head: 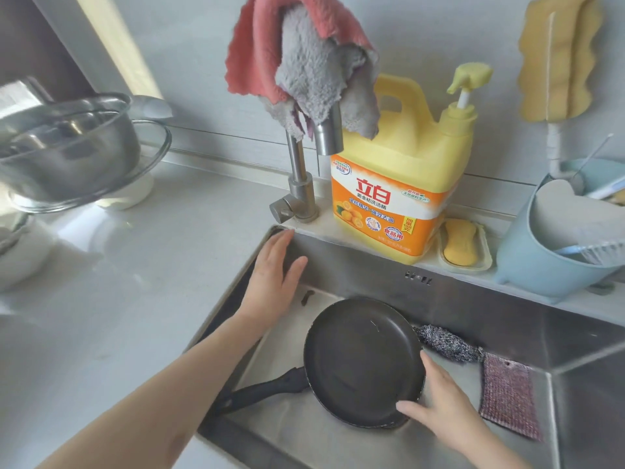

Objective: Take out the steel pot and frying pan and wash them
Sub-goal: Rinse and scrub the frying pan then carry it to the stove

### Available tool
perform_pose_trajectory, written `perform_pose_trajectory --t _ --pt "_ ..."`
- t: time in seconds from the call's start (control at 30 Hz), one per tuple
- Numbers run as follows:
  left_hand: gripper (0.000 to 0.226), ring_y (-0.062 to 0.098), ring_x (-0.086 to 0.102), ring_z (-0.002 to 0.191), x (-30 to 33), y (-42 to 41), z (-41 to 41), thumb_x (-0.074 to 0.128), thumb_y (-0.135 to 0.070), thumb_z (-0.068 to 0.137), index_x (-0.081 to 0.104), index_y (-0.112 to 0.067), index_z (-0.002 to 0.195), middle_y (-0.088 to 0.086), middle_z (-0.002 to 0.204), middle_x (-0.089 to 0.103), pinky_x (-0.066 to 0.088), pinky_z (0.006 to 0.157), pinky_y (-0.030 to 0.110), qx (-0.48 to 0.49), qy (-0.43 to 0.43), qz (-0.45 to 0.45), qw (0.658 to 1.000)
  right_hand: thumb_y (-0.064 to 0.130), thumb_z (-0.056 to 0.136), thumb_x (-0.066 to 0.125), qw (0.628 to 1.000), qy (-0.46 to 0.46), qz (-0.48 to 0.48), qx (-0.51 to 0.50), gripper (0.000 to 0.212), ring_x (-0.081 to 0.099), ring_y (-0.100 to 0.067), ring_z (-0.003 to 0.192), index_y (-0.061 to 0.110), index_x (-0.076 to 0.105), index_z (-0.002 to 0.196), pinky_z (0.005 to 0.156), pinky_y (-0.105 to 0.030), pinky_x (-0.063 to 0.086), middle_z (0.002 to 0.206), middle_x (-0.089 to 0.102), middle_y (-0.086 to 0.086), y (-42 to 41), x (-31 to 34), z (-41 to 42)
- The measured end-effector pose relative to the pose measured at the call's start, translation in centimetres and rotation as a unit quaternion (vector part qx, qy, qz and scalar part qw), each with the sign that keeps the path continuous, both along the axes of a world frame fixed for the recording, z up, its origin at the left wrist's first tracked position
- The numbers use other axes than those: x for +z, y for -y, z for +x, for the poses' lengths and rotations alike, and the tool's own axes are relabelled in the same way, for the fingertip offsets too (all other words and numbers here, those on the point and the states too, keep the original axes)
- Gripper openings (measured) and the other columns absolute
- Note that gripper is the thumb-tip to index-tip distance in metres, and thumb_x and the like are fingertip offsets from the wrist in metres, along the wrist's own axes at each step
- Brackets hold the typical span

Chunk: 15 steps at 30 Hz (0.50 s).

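While the frying pan (363,362) lies flat in the sink (473,299), its long handle runs away from the right hand (439,404) toward the near-left corner; that grip, fingers loosely spread, touches the pan's far-right rim; the left hand (275,277), open and empty, is nearer the handle; the steel pot (67,147) sits on the desk (135,282), well left.

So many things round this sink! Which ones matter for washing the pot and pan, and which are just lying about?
For the job: frying pan in the sink, right hand on its rim; steel pot on the counter; faucet; detergent bottle; steel scourer.
Lying about: cloths; soap bar; blue caddy.
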<state>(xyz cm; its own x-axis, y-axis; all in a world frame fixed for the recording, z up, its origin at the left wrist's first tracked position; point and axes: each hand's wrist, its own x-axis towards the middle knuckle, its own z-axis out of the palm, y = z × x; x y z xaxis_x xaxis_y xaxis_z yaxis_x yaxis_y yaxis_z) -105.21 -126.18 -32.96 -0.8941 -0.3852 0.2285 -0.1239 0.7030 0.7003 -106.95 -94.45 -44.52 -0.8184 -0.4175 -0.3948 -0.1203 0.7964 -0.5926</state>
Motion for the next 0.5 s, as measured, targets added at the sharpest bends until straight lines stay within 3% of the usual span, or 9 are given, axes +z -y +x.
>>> perform_pose_trajectory --t 0.07,0.17,0.27,0.37,0.5 --pt "0.063 0.018 0.034 0.139 1.3 0.6 -0.3 0.040 -0.045 0.094 0.038 -0.009 0.145 0.006 0.148 0.038 0.029 0.116 0.040 0.001 -0.022 -0.025 0.999 0.058 0.076 0.073 1.000 -0.010 -0.019 0.008 0.110 0.020 -0.009 0.147 0.021 0.008 0.157 0.117 -0.025 0.020 0.162 0.017 0.006 0.7 1.6 -0.1" --pt "0.060 0.022 0.034 0.140 2.3 1.3 -1.3 0.045 -0.041 0.096 0.037 -0.008 0.145 0.008 0.149 0.037 0.028 0.117 0.039 -0.005 -0.035 -0.038 0.999 0.051 0.084 0.069 0.999 -0.014 -0.047 0.023 0.098 0.017 -0.007 0.148 0.022 0.010 0.157 0.116 -0.023 0.016 0.162 0.016 0.008 2.0 3.3 -0.8" --pt "0.052 0.019 0.031 0.141 2.8 1.6 -2.5 0.050 -0.027 0.099 0.037 -0.010 0.146 0.005 0.152 0.035 0.025 0.117 0.034 -0.017 -0.001 -0.054 0.998 0.049 0.086 0.068 0.996 -0.030 -0.081 0.030 0.093 0.016 -0.001 0.145 0.025 0.011 0.156 0.114 -0.019 0.016 0.161 0.016 0.013 3.0 5.1 -1.1" --pt "0.051 0.019 0.034 0.139 3.1 2.0 -3.5 0.047 -0.026 0.101 0.035 -0.013 0.148 0.003 0.154 0.033 0.025 0.117 0.033 -0.032 0.047 -0.063 0.996 0.050 0.087 0.067 0.994 -0.044 -0.096 0.035 0.091 0.014 0.012 0.134 0.029 0.011 0.156 0.111 -0.017 0.016 0.159 0.016 0.017 3.3 6.2 -1.2" --pt "0.048 0.022 0.040 0.136 3.6 2.5 -4.8 0.041 -0.030 0.102 0.036 -0.017 0.148 0.002 0.153 0.035 0.031 0.114 0.036 -0.032 0.095 -0.063 0.993 0.051 0.088 0.065 0.994 -0.067 -0.074 0.047 0.092 0.012 0.005 0.143 0.027 0.009 0.157 0.112 -0.017 0.016 0.161 0.011 0.016 2.7 6.3 -1.5"
